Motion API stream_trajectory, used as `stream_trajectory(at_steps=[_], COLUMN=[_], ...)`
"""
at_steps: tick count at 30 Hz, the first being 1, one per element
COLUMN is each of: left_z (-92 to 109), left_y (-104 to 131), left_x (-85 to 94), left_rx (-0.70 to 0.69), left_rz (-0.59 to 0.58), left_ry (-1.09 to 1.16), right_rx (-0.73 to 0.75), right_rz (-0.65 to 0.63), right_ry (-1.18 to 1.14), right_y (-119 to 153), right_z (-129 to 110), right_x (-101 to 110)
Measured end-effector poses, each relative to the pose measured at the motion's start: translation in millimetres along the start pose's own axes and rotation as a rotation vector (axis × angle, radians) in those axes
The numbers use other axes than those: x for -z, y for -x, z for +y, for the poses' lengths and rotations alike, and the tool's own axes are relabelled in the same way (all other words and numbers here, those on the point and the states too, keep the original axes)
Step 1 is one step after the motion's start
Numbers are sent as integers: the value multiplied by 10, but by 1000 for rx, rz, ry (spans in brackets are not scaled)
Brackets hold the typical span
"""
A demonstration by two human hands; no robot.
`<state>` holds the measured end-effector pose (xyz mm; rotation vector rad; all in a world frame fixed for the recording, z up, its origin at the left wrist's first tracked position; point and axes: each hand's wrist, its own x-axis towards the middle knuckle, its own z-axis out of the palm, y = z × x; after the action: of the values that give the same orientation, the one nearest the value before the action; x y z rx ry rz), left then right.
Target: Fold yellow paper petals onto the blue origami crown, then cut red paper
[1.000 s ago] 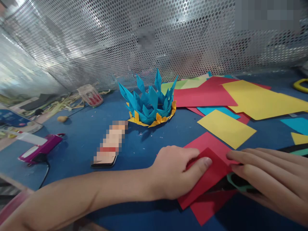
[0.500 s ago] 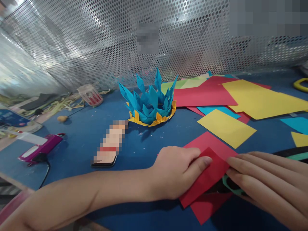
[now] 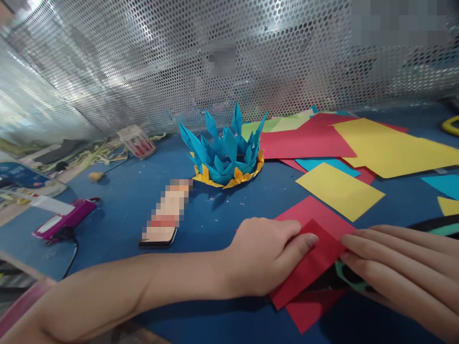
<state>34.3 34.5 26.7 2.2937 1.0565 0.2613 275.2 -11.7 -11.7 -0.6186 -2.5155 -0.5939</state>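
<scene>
A folded red paper (image 3: 315, 260) lies at the lower right of the head view, with another red piece showing below it. My left hand (image 3: 267, 255) is closed on its left side, the thumb lying on top of the paper. My right hand (image 3: 398, 267) lies nearly flat, fingers stretched and side by side, fingertips touching the right edge of the red paper. Green-handled scissors (image 3: 349, 277) show partly beneath the right hand. A yellow rectangle of paper (image 3: 340, 191) lies just beyond the red one.
A blue and orange folded-paper piece (image 3: 229, 157) stands at the back centre. Behind it rises a perforated metal panel (image 3: 161, 62). A phone (image 3: 165, 215), a purple glue gun (image 3: 66, 220) and a clear cup (image 3: 138, 142) are at left. Coloured sheets (image 3: 398, 148) spread across the back right.
The view has shifted slightly, so most things appear a little further right. Both hands keep their places on the red paper.
</scene>
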Motion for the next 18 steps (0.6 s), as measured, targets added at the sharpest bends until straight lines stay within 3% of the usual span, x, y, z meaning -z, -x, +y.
stream_trajectory(at_steps=[18], left_z=[2], left_y=[-1], left_x=[-3], left_rx=[-2], left_rz=[2], left_ry=[1], right_rx=[36], right_rz=[-20], right_ry=[-4], right_y=[-86], right_z=[91], right_x=[12])
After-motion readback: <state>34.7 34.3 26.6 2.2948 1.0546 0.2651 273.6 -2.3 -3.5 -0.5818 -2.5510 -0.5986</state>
